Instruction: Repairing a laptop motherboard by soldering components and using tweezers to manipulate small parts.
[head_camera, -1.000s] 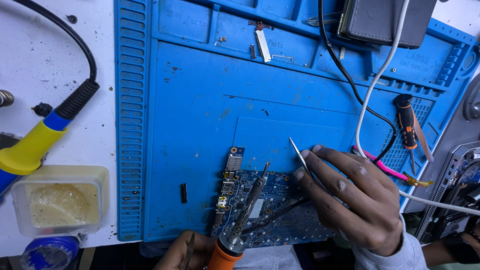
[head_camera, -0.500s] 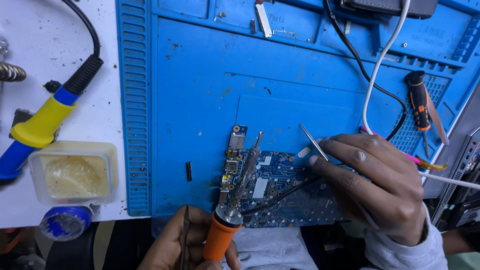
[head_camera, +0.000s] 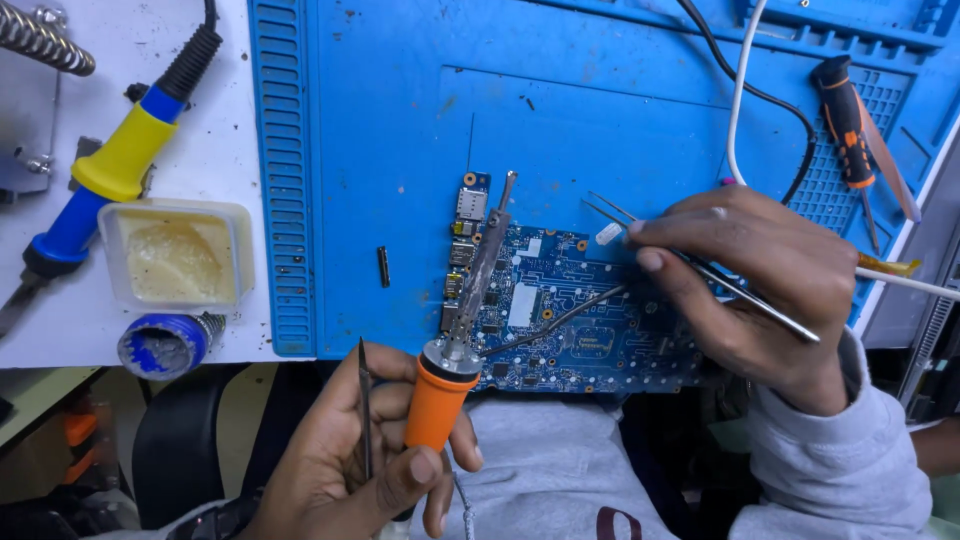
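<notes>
A blue circuit board (head_camera: 560, 320) lies at the near edge of the blue work mat (head_camera: 400, 120). My left hand (head_camera: 360, 460) grips an orange-handled soldering iron (head_camera: 440, 395), its metal shaft slanting up over the board's left end, tip near the small connector strip (head_camera: 470, 205). A thin dark rod (head_camera: 364, 410) also runs through that hand. My right hand (head_camera: 770, 280) holds metal tweezers (head_camera: 700, 265), their points hovering above the board's upper edge near a small white part (head_camera: 607, 233). A thin grey wire (head_camera: 555, 322) lies across the board.
Left of the mat lie a yellow-and-blue soldering iron (head_camera: 110, 170), a square tub of yellowish flux (head_camera: 175, 255), a blue solder spool (head_camera: 165, 342) and a coil stand (head_camera: 45, 40). A small black part (head_camera: 383, 266) sits on the mat. An orange-black screwdriver (head_camera: 845, 120), black and white cables lie right.
The view has shifted so the board sits higher and closer. My left hand with the orange iron has come further into view. My right hand keeps the tweezers over the board.
</notes>
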